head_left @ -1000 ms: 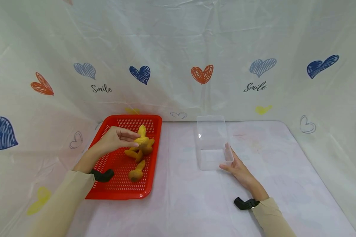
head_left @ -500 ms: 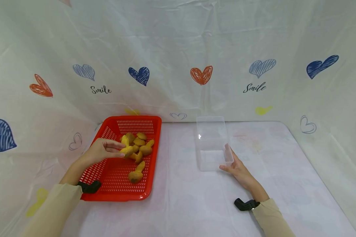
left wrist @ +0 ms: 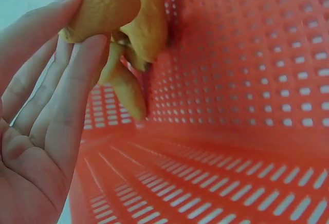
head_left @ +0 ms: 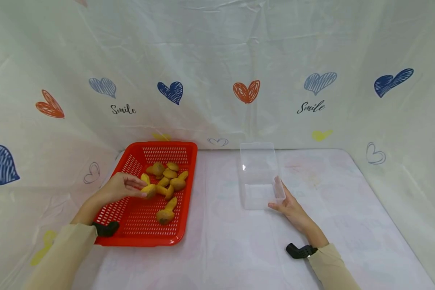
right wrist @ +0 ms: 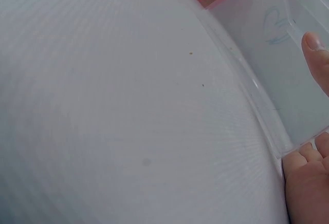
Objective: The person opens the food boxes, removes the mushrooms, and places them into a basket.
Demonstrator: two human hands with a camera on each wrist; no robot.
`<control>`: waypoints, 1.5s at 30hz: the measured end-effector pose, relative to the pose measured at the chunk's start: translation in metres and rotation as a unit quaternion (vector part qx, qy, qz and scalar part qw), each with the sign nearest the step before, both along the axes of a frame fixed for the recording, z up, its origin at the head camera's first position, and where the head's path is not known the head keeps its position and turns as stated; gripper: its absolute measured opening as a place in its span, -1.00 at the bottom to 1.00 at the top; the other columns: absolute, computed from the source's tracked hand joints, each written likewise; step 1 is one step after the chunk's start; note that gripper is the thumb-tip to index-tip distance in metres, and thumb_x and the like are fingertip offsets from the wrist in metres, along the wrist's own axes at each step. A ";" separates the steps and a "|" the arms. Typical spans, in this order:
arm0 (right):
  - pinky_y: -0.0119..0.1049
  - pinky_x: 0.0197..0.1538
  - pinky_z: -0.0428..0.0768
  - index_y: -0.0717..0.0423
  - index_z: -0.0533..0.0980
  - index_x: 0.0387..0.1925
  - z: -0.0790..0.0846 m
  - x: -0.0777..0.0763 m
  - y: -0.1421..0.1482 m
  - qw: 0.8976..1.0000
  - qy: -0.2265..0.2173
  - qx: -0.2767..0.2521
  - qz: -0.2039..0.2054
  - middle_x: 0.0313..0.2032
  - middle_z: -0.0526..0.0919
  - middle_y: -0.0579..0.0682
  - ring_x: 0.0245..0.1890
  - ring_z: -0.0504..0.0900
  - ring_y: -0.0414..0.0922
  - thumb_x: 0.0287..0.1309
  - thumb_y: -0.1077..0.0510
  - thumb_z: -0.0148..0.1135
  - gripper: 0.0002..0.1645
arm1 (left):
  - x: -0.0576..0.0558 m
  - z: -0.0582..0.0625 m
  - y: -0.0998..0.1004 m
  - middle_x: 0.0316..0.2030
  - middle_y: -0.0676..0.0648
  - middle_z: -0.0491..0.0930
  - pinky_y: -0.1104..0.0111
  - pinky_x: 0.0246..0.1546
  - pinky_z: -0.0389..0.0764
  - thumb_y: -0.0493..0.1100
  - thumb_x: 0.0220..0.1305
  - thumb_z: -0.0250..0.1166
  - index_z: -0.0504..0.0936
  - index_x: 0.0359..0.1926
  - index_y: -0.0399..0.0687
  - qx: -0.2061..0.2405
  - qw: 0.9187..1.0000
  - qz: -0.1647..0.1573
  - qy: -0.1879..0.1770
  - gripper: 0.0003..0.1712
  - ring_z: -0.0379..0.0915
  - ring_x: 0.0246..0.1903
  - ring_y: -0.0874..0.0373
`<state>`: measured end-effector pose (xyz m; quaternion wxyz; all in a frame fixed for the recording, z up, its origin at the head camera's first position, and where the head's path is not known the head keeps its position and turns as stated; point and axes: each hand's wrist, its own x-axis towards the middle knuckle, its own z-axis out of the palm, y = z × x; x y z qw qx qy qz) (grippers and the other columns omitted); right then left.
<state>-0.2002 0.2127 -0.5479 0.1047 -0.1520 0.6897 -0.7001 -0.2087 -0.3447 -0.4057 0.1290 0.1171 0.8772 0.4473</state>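
In the head view my left hand (head_left: 125,188) is over the left part of a red plastic basket (head_left: 137,242). Its thumb and fingertips pinch a yellow mushroom (left wrist: 105,11), whose rounded, dark-edged cap shows in the left wrist view. Several more mushrooms (head_left: 178,184) lie in a loose group just right of that hand, and a separate mushroom (head_left: 166,215) is nearer the basket's front. My right hand (head_left: 293,209) grips the near right corner of a clear plastic box (head_left: 261,196), thumb at the front and fingers along the side. The box's lid (head_left: 258,156) stands opened at the back.
A pale cloth-covered table (head_left: 221,249) bears the basket on the left and the box right of centre. Behind it hangs a white sheet (head_left: 210,52) printed with hearts and "Smile". The basket's raised rim (head_left: 193,177) faces the box.
My left hand has drawn back to the left and nearer, bringing the mushroom away from the far group, which now shows more fully. The right hand and the box have stayed put.
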 end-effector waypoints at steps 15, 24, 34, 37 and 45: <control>-0.67 0.25 0.20 -0.17 -0.33 0.60 0.000 -0.002 0.001 1.000 0.013 0.019 -0.007 0.57 -0.42 0.01 0.52 -0.39 0.09 0.30 0.34 0.26 0.19 | -0.008 -0.015 -0.014 -0.15 -0.33 0.69 0.31 -0.21 0.70 -0.27 0.15 0.49 0.64 -0.06 -0.51 -0.037 0.998 -0.033 -0.041 -0.58 0.70 -0.21 -0.09; -0.66 0.26 0.19 -0.17 -0.32 0.60 0.000 0.000 -0.001 1.000 0.010 0.016 -0.007 0.57 -0.42 0.02 0.52 -0.39 0.09 0.28 0.34 0.28 0.21 | -0.008 -0.022 -0.013 -0.21 -0.26 0.72 0.34 -0.22 0.70 -0.26 0.18 0.47 0.66 -0.08 -0.46 -0.061 0.995 -0.057 -0.048 -0.64 0.69 -0.20 -0.05; -0.62 0.25 0.28 -0.14 -0.31 0.60 0.002 -0.002 0.000 1.000 0.013 0.011 -0.010 0.57 -0.41 0.01 0.52 -0.37 0.10 0.23 0.35 0.32 0.24 | -0.011 -0.027 -0.011 -0.16 -0.27 0.71 0.32 -0.20 0.70 -0.28 0.17 0.47 0.67 -0.07 -0.44 -0.072 0.994 -0.066 -0.038 -0.65 0.67 -0.19 -0.07; -0.61 0.25 0.28 -0.13 -0.31 0.60 0.003 -0.001 0.000 1.000 0.007 0.007 -0.013 0.57 -0.40 0.00 0.53 -0.36 0.07 0.21 0.35 0.34 0.26 | -0.011 -0.026 -0.010 -0.14 -0.26 0.71 0.33 -0.20 0.69 -0.26 0.18 0.47 0.68 -0.07 -0.42 -0.084 0.994 -0.070 -0.027 -0.64 0.66 -0.16 -0.08; -0.56 0.23 0.37 -0.13 -0.31 0.60 0.005 0.001 -0.001 1.000 -0.012 -0.016 -0.011 0.58 -0.40 -0.02 0.53 -0.25 0.08 0.20 0.39 0.33 0.27 | -0.008 -0.021 -0.007 -0.12 -0.30 0.69 0.26 -0.16 0.70 -0.27 0.19 0.45 0.67 -0.06 -0.45 -0.091 0.993 -0.069 -0.029 -0.65 0.65 -0.14 -0.12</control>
